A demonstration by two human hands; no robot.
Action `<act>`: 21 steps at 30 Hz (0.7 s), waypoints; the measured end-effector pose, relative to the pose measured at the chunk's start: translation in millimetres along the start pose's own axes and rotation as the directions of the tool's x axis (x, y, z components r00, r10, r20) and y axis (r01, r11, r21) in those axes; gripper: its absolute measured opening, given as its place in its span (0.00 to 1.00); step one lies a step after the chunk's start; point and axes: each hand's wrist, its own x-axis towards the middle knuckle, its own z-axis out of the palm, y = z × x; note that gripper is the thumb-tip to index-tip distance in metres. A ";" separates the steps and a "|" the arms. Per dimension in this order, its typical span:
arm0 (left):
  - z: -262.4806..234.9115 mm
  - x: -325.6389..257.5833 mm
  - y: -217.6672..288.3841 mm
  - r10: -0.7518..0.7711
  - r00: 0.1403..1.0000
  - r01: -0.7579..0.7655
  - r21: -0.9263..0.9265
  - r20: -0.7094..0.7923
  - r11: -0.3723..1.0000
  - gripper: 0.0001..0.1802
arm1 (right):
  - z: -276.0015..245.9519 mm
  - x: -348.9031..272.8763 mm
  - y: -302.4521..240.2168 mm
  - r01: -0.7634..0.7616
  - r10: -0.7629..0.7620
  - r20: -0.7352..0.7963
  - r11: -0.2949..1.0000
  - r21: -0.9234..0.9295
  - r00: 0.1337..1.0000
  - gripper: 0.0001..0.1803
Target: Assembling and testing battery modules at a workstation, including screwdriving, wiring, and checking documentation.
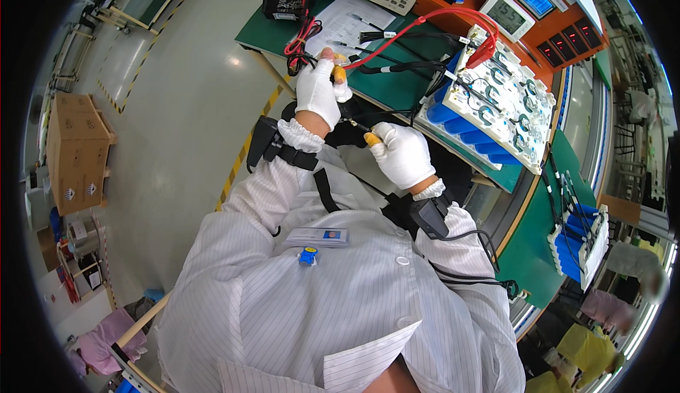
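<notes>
The left hand (320,94) curls by a smooth red wire (421,20), its grip unclear; the wire arches toward a blue-and-white battery pack (497,113) on the green bench (256,33). By its edge, the right hand (402,155) pinches a thin dark cable (359,126).

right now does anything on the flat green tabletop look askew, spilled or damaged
No spill or clear damage shows. The untidy spot is the tangled bundle of thin red and black wires beside the white-gloved left hand, bunched near the flat green tabletop's edge.
</notes>
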 end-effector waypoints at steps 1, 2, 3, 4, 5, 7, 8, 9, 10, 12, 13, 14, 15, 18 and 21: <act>2.1 -0.3 0.7 -0.004 1.000 0.004 0.001 -0.013 1.000 0.18 | 0.2 0.3 -0.1 0.001 -0.001 0.000 1.000 0.001 1.000 0.07; 3.4 -0.8 1.4 -0.008 1.000 0.008 0.001 -0.026 1.000 0.17 | -0.3 0.9 -0.7 0.041 -0.043 -0.076 0.999 -0.032 0.996 0.09; 1.7 0.5 0.6 -0.007 1.000 0.007 0.001 -0.027 1.000 0.17 | -1.6 1.6 -2.5 0.077 -0.086 -0.151 0.995 -0.068 0.985 0.13; -1.2 3.1 -1.0 0.004 1.000 -0.004 0.010 -0.002 1.000 0.18 | -4.5 2.1 -5.3 0.078 -0.087 -0.151 0.995 -0.067 0.985 0.13; -3.4 4.3 -1.7 0.014 1.000 -0.015 0.018 0.022 1.000 0.19 | -14.6 5.9 -17.4 0.136 -0.156 -0.255 0.986 -0.094 0.954 0.17; 8.8 -7.4 -5.8 0.032 1.000 -0.031 0.094 -0.002 0.995 0.19 | -30.7 12.3 -37.1 0.231 -0.243 -0.324 0.970 -0.074 0.914 0.27; 14.2 -12.1 -6.5 0.056 0.998 -0.052 0.169 -0.024 0.984 0.19 | -35.8 16.6 -47.1 0.280 -0.277 -0.316 0.959 -0.036 0.908 0.28; 14.2 -12.0 -10.4 0.088 0.995 -0.094 0.206 0.036 0.974 0.19 | -40.0 21.3 -57.1 0.325 -0.309 -0.309 0.946 0.000 0.900 0.28; 12.5 -21.2 -17.0 0.191 0.978 -0.208 0.311 0.084 0.928 0.21 | -46.8 25.3 -69.4 0.352 -0.333 -0.246 0.935 0.036 0.910 0.29; 25.1 -44.1 -43.6 0.449 0.893 -0.449 0.052 0.009 0.892 0.26 | -48.5 34.2 -89.0 0.466 -0.434 -0.216 0.875 0.129 0.874 0.29; 16.1 -48.7 -47.7 0.358 0.934 -0.339 -0.303 0.006 0.890 0.26 | -47.6 39.3 -95.7 0.502 -0.492 -0.128 0.862 0.065 0.861 0.29; 15.4 -28.9 -49.7 0.169 0.985 -0.170 -0.039 -0.038 0.985 0.20 | -44.4 39.9 -99.5 0.509 -0.503 -0.120 0.860 0.027 0.856 0.28; 31.4 -20.5 -34.9 -0.005 0.991 0.034 0.219 -0.132 0.975 0.16 | -40.9 40.2 -101.9 0.517 -0.514 -0.113 0.856 -0.009 0.850 0.28; 38.0 -26.1 -29.4 -0.099 0.995 0.095 0.316 -0.002 0.944 0.16 | -17.9 40.0 -103.2 0.517 -0.517 -0.019 0.856 -0.003 0.856 0.27; 35.0 -25.1 -33.1 -0.112 0.994 0.105 0.358 -0.001 0.928 0.17 | -19.5 39.9 -104.7 0.470 -0.453 0.152 0.877 -0.104 0.878 0.26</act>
